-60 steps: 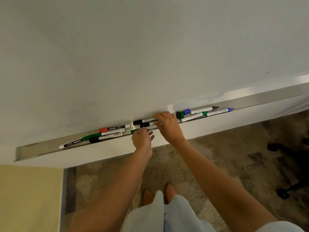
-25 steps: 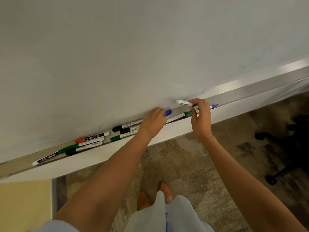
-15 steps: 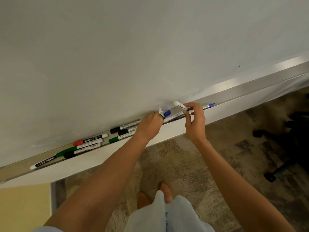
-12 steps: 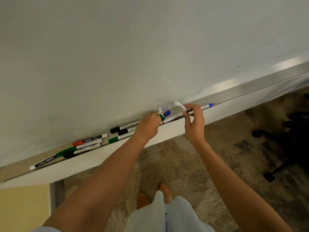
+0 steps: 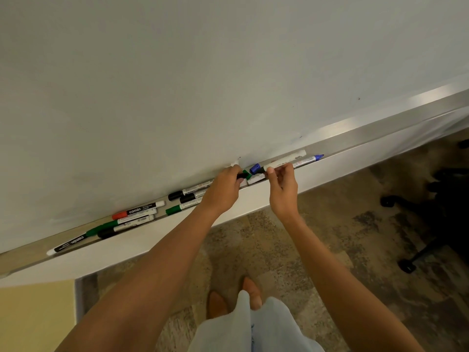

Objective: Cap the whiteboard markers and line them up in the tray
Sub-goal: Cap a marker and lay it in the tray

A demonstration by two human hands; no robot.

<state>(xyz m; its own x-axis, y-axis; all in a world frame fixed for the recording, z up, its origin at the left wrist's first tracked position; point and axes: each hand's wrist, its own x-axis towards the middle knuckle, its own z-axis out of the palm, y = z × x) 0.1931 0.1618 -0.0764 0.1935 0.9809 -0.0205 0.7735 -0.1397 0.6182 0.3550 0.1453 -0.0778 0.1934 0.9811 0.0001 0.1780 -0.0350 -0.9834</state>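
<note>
My right hand (image 5: 283,185) pinches a white marker (image 5: 286,160) just above the metal tray (image 5: 375,133), its dark tip pointing left. My left hand (image 5: 223,190) pinches a small black cap (image 5: 242,176) a short gap from that tip. A green cap end (image 5: 248,175) and a blue cap (image 5: 253,168) lie between the hands. An uncapped blue marker (image 5: 308,159) lies in the tray behind my right hand. Left of my hands lie black-capped markers (image 5: 189,193) and a green-capped marker (image 5: 177,209). Further left sit a red-capped marker (image 5: 138,211) and several others.
The whiteboard (image 5: 203,85) rises directly behind the tray. A black camlin marker (image 5: 68,246) lies at the tray's left end. Below is speckled floor, with my feet (image 5: 236,298) and an office chair base (image 5: 426,224) at the right.
My right hand has turned the white marker so its tip faces left and moved it closer to my left hand. My left hand now shows the black cap in its fingers.
</note>
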